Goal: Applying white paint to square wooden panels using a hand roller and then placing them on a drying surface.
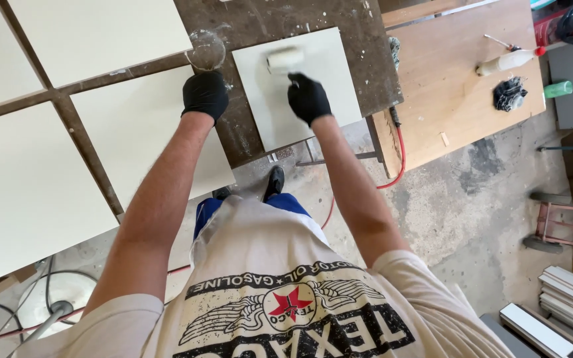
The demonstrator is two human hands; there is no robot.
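Right hand (309,98) gripping paint roller (284,59)
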